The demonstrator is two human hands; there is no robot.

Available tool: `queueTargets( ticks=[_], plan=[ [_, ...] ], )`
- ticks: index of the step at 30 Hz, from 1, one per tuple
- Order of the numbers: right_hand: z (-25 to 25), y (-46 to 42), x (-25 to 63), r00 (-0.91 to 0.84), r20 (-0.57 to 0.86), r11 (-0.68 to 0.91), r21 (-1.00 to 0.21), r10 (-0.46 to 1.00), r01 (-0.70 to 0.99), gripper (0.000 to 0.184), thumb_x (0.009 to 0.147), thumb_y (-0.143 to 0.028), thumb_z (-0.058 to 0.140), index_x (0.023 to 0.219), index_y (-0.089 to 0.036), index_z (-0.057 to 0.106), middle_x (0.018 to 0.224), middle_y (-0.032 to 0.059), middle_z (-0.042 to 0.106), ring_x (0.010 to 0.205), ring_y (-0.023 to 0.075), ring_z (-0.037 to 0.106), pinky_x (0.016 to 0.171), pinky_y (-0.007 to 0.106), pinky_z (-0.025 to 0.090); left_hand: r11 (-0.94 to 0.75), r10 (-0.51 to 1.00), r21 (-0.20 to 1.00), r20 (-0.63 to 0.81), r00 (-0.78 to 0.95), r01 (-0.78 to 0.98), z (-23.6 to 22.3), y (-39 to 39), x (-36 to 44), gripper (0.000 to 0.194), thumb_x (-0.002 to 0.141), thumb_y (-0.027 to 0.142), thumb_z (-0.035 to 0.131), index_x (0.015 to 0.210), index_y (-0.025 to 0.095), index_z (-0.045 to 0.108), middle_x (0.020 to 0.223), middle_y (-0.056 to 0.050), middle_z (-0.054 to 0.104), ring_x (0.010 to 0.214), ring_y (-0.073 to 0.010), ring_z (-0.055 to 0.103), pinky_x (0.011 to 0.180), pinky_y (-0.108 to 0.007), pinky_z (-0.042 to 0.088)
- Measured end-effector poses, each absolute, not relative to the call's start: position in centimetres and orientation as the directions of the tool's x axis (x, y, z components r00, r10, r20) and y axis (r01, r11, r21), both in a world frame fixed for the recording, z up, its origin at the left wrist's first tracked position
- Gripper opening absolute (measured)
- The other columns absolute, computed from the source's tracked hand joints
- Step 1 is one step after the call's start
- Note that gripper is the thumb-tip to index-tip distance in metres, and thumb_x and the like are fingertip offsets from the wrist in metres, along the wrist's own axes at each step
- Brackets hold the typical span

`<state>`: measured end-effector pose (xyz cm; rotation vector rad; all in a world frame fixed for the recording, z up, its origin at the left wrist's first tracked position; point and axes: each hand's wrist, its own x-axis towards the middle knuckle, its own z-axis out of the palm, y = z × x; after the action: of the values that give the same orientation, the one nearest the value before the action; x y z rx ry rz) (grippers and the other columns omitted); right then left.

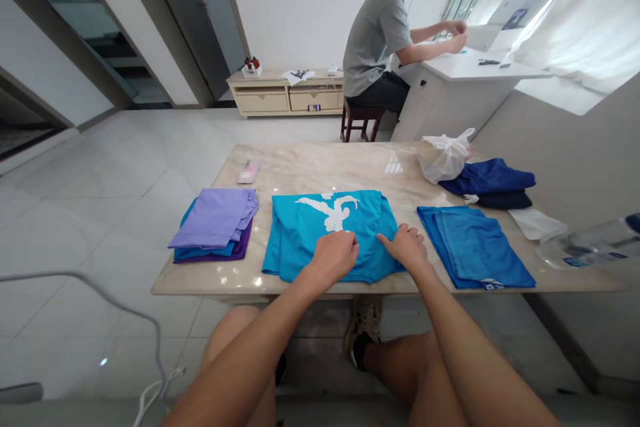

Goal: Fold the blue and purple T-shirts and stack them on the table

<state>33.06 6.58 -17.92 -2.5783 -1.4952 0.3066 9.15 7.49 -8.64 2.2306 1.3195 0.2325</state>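
Two palms down: left hand (333, 255) and right hand (404, 247) lie open on a light, limp turquoise T-shirt (300, 247); best pinched at its six o'clock hem.

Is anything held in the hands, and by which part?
Nothing is clearly gripped: the left hand and right hand rest on the blue T-shirt, near its white print.

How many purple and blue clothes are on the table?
Light purple garment: 1
Dark purple garment: 1
Blue garment under it: 1
Turquoise T-shirt: 1
Blue folded garment: 1
Navy garments: 2
Total: 7
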Motion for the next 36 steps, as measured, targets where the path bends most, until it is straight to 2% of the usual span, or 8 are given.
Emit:
queueTargets(
  ticks=[4, 8, 12, 18, 24, 27, 32, 36],
  plan=[
    [-17.8, 7.0, 32.9, 0.537, -0.189, -0.569, -0.235, 0.822, 0.788, 0.081, 0.092, -0.067, 0.071, 0.144, -0.007, 0.058, 0.143, 0.0383, 0.061, 0.138, 0.0517, 0.060, 0.107, 0.062, 0.051, -0.381, 0.847, 0.504, -0.147, 0.511, 0.775, -9.1, 6.5, 9.4, 0.028, 0.106, 0.026, 0.051, 0.112, 0.020, 0.078, 0.118, -0.019, 0.078, 0.110, -0.0332, 0.074, 0.094, -0.039, 0.053],
    [-17.5, 7.7, 32.1, 0.499, -0.322, -0.587, -0.299, 0.804, 0.752, 0.067, 0.095, -0.062, 0.068, 0.139, -0.011, 0.064, 0.130, 0.0287, 0.073, 0.127, 0.0433, 0.071, 0.099, 0.052, 0.057, -0.354, 0.849, 0.545, -0.154, 0.506, 0.760, -9.9, 6.2, 7.8, 0.030, 0.105, 0.027, 0.053, 0.125, 0.019, 0.074, 0.126, -0.019, 0.076, 0.120, -0.0348, 0.071, 0.098, -0.041, 0.055],
    [-17.0, 8.2, 30.6, 0.433, -0.233, -0.489, -0.328, 0.871, 0.808, 0.039, 0.093, -0.043, 0.070, 0.118, -0.014, 0.075, 0.117, 0.0235, 0.079, 0.116, 0.0388, 0.076, 0.090, 0.042, 0.058, -0.306, 0.873, 0.634, -0.111, 0.476, 0.710, -11.3, 6.8, 5.9, 0.035, 0.101, 0.027, 0.061, 0.133, 0.017, 0.069, 0.136, -0.019, 0.072, 0.130, -0.0351, 0.067, 0.108, -0.043, 0.054],
    [-14.5, 9.1, 27.1, 0.380, -0.078, -0.381, -0.354, 0.922, 0.854, 0.018, 0.085, -0.030, 0.070, 0.101, -0.021, 0.068, 0.093, 0.0110, 0.076, 0.093, 0.0306, 0.075, 0.072, 0.033, 0.049, -0.057, 0.934, 0.876, -0.122, 0.336, 0.478, -12.7, 8.5, 4.5, 0.037, 0.097, 0.031, 0.070, 0.132, 0.018, 0.069, 0.140, -0.017, 0.073, 0.118, -0.0282, 0.074, 0.106, -0.040, 0.057],
    [-12.5, 9.3, 23.1, 0.188, 0.023, -0.132, -0.630, 0.982, 0.765, 0.013, 0.079, -0.031, 0.066, 0.088, -0.026, 0.056, 0.077, 0.0008, 0.065, 0.074, 0.0232, 0.063, 0.070, 0.032, 0.047, 0.351, 0.868, 0.927, -0.374, 0.327, 0.131, -12.0, 9.5, 5.2, 0.048, 0.108, 0.058, 0.054, 0.135, 0.022, 0.070, 0.143, -0.013, 0.075, 0.125, -0.0281, 0.073, 0.095, -0.035, 0.061],
    [-12.3, 9.0, 21.6, 0.097, 0.000, -0.054, -0.827, 0.995, 0.559, 0.011, 0.081, -0.036, 0.062, 0.084, -0.026, 0.058, 0.082, 0.0019, 0.069, 0.080, 0.0232, 0.066, 0.075, 0.034, 0.054, 0.403, 0.857, 0.915, -0.382, 0.345, 0.012, -11.5, 9.4, 6.0, 0.060, 0.101, 0.061, 0.067, 0.145, 0.022, 0.064, 0.149, -0.013, 0.071, 0.130, -0.0282, 0.071, 0.100, -0.034, 0.060],
    [-12.4, 8.9, 22.4, 0.041, -0.269, -0.270, -0.962, 0.962, 0.034, 0.023, 0.086, -0.045, 0.060, 0.080, -0.023, 0.066, 0.087, 0.0078, 0.076, 0.084, 0.0262, 0.074, 0.073, 0.038, 0.064, 0.342, 0.921, 0.939, -0.343, 0.186, 0.035, -12.6, 9.6, 7.6, 0.051, 0.091, 0.043, 0.083, 0.132, 0.016, 0.070, 0.140, -0.018, 0.075, 0.131, -0.0315, 0.071, 0.109, -0.040, 0.056],
    [-13.7, 8.7, 24.9, 0.223, -0.463, -0.490, -0.867, 0.858, 0.086, 0.032, 0.089, -0.048, 0.061, 0.079, -0.020, 0.072, 0.075, 0.0106, 0.074, 0.064, 0.0230, 0.069, 0.057, 0.033, 0.060, 0.268, 0.941, 0.941, -0.302, 0.154, 0.208, -14.0, 9.6, 8.4, 0.032, 0.084, 0.017, 0.079, 0.116, 0.014, 0.077, 0.124, -0.017, 0.081, 0.119, -0.0329, 0.075, 0.105, -0.045, 0.058]
  ],
)
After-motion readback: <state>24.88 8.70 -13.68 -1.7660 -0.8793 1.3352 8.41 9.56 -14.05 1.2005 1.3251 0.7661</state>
